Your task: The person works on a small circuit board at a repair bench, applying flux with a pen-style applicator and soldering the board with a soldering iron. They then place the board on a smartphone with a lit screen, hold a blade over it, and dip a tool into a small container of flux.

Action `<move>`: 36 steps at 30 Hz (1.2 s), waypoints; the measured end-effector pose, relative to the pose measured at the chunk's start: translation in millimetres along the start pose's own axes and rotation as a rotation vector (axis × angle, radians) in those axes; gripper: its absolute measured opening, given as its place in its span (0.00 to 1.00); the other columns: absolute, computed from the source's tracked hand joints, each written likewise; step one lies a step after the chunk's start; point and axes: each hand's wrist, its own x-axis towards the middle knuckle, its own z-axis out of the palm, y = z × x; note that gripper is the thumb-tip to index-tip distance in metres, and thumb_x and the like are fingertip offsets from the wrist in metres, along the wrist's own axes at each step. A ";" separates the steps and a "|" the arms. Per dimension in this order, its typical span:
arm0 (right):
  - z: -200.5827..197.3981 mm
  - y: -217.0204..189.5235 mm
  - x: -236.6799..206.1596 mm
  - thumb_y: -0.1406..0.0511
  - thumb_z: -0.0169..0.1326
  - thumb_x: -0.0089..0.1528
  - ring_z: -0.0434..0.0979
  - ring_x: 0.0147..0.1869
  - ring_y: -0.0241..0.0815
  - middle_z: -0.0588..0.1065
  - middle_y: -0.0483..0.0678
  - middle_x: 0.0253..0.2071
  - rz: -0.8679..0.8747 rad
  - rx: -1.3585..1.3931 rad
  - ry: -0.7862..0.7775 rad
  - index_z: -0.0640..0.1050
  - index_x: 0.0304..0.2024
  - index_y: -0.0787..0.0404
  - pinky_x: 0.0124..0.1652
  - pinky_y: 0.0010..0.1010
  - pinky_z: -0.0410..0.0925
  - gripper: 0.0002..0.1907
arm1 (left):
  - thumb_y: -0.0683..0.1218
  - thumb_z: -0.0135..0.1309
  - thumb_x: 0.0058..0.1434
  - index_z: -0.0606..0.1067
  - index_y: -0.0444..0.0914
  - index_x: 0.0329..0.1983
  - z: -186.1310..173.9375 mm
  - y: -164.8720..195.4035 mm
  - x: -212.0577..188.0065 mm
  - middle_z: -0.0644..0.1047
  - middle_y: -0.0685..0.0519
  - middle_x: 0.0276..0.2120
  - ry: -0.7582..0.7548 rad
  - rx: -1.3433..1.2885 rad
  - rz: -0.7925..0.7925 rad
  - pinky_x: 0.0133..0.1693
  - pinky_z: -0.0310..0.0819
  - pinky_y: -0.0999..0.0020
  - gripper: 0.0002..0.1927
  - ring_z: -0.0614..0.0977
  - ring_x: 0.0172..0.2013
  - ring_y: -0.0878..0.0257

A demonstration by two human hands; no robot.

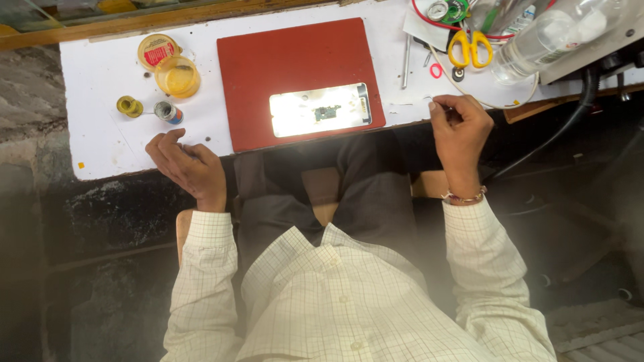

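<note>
White worktop (100, 127) fills the upper view, its near edge just above the person's dark trousers and checked shirt. Closest in, the left hand (188, 167) rests on that edge, fingers loosely curled, nothing in them. Over on the other side, the right hand (459, 127) pinches a thin metal pin (427, 100) at the worktop edge; it is too small to tell exactly what it is. It looks light, stiff and slippery, easily dropped, best nipped near its middle between fingertips. Its long axis runs roughly sideways, free end pointing left toward the red mat (295, 67). On that mat lies an opened phone (320, 110), glaring bright. Further back sit small yellow tins (176, 75), yellow-handled scissors (469, 45) and a clear plastic bottle (537, 43).
</note>
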 end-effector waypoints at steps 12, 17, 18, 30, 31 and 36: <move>-1.0 26.6 2.2 0.75 0.64 0.65 0.70 0.31 0.29 0.76 0.46 0.35 0.028 -0.007 0.039 0.82 0.42 0.69 0.33 0.21 0.63 0.05 | 0.28 0.42 0.56 0.70 0.32 0.46 17.8 -26.0 -7.5 0.68 0.42 0.44 0.055 0.015 0.113 0.52 0.64 0.50 0.17 0.71 0.49 0.46; 28.2 24.0 3.9 0.75 0.64 0.64 0.67 0.29 0.27 0.76 0.46 0.34 0.025 0.025 0.032 0.82 0.41 0.69 0.30 0.20 0.60 0.04 | 0.28 0.40 0.58 0.69 0.32 0.47 21.9 -31.7 -7.1 0.68 0.41 0.44 0.067 0.001 0.158 0.54 0.63 0.50 0.16 0.71 0.49 0.45; 33.0 23.3 3.8 0.75 0.63 0.64 0.67 0.29 0.27 0.76 0.46 0.34 0.027 0.036 0.031 0.82 0.41 0.69 0.29 0.20 0.60 0.04 | 0.27 0.40 0.59 0.69 0.32 0.48 22.0 -32.6 -7.0 0.68 0.42 0.44 0.065 -0.002 0.158 0.54 0.64 0.51 0.16 0.71 0.49 0.46; 30.8 32.1 12.6 0.75 0.63 0.65 0.71 0.29 0.28 0.77 0.46 0.35 0.095 0.062 0.035 0.82 0.42 0.69 0.30 0.21 0.63 0.04 | 0.27 0.39 0.60 0.69 0.32 0.50 23.9 -36.3 -5.7 0.69 0.42 0.45 0.045 0.002 0.169 0.55 0.64 0.52 0.17 0.71 0.48 0.48; 28.2 34.8 16.0 0.75 0.64 0.65 0.70 0.30 0.30 0.77 0.47 0.36 0.066 0.003 0.061 0.82 0.42 0.70 0.30 0.23 0.62 0.04 | 0.27 0.39 0.60 0.69 0.32 0.50 24.2 -36.6 -6.0 0.69 0.43 0.45 0.047 0.005 0.170 0.55 0.64 0.53 0.17 0.71 0.49 0.48; 14.9 59.7 56.5 0.74 0.65 0.65 0.78 0.45 0.43 0.75 0.51 0.44 -0.114 -0.169 0.078 0.81 0.47 0.67 0.42 0.31 0.71 0.09 | 0.28 0.39 0.59 0.69 0.32 0.50 25.9 -36.5 -7.2 0.69 0.43 0.45 0.051 0.007 0.155 0.54 0.63 0.53 0.17 0.71 0.48 0.48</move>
